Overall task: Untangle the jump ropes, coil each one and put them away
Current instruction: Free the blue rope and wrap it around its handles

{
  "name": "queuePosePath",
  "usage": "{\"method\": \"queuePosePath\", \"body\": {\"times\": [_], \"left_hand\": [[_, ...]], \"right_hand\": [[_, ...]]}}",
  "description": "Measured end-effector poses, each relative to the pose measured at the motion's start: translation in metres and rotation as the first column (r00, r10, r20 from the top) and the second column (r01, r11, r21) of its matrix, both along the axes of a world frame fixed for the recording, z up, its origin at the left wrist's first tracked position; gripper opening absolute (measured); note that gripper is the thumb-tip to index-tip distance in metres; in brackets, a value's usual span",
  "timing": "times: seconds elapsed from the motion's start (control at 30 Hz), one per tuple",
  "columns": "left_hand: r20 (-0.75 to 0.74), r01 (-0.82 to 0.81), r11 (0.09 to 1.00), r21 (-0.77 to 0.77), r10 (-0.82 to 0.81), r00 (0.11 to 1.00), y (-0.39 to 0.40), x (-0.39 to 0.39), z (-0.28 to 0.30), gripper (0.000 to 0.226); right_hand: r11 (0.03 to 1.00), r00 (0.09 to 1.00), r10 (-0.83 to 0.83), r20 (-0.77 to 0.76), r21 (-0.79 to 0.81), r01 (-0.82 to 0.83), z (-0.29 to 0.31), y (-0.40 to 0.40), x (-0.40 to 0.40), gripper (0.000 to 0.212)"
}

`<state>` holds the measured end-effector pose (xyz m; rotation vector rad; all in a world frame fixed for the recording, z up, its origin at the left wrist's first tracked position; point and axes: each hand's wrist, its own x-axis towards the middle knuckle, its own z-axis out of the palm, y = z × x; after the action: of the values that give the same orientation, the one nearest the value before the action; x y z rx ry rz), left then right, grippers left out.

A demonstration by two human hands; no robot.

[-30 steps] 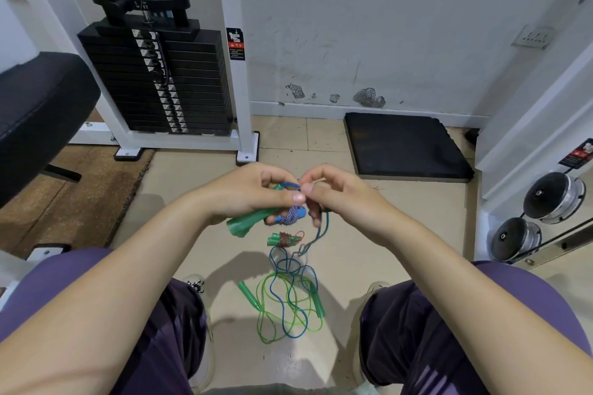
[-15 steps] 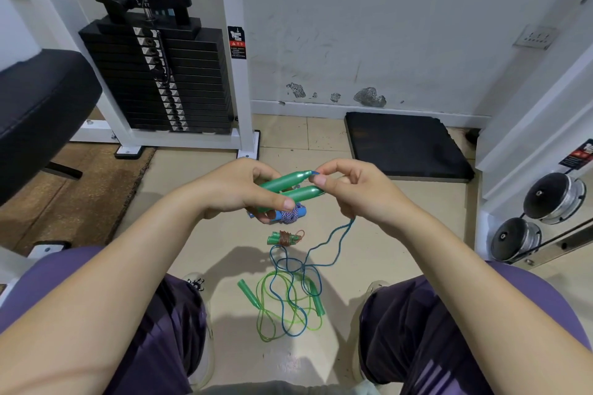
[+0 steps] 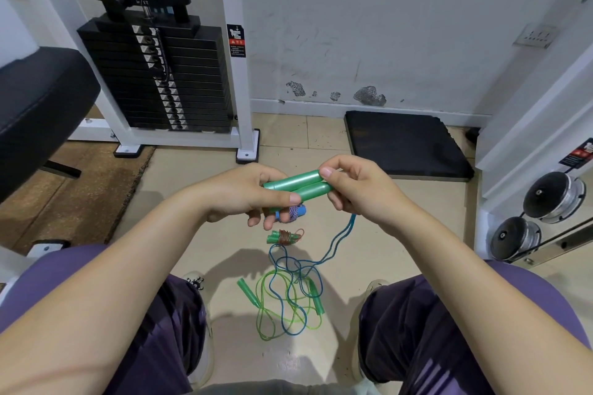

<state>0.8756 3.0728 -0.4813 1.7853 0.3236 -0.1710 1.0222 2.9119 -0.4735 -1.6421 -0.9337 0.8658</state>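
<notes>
The left hand [image 3: 247, 194] covered the near ends of the two glossy green plastic rope handles [image 3: 296, 185], and the right hand [image 3: 356, 189] hid where the thin blue cord [image 3: 333, 245] joined them. The small blue-handled wound rope bundle [image 3: 293, 212] lay partly behind the left fingers. The black padded bench [image 3: 38, 106] was cut off at the left edge. Print on the red-and-black warning label [image 3: 236, 45] was too small to read.

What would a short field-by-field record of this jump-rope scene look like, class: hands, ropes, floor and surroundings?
left hand: grips two green handles held side by side
right hand: pinches the handles' other ends
blue cord: hangs from the right hand to the floor
floor tangle: blue cord looped with a green rope
coiled ropes: one green-handled bundle, one blue-handled bundle, on the floor
surroundings: weight stack, black mat
</notes>
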Motion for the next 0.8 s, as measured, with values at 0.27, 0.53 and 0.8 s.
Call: {"method": "queuePosePath", "body": {"times": [0.27,0.53,0.8], "left_hand": [[-0.002,0.046,0.998,-0.042,-0.046,0.999,-0.001,0.002,-0.001,0.041],[0.216,-0.275,0.939,-0.205,0.318,0.923,0.002,0.006,0.001,0.036],[0.251,-0.597,0.796,-0.106,0.602,0.758,0.009,0.011,-0.004,0.031]], "right_hand": [[1.000,1.000,-0.003,-0.021,0.007,0.004,0.001,-0.001,-0.001,0.017],[0.979,0.980,-0.166,-0.112,0.097,0.177,-0.004,0.002,0.010,0.022],[0.952,0.909,-0.305,0.284,0.122,0.281,-0.011,0.007,0.008,0.023]]}}
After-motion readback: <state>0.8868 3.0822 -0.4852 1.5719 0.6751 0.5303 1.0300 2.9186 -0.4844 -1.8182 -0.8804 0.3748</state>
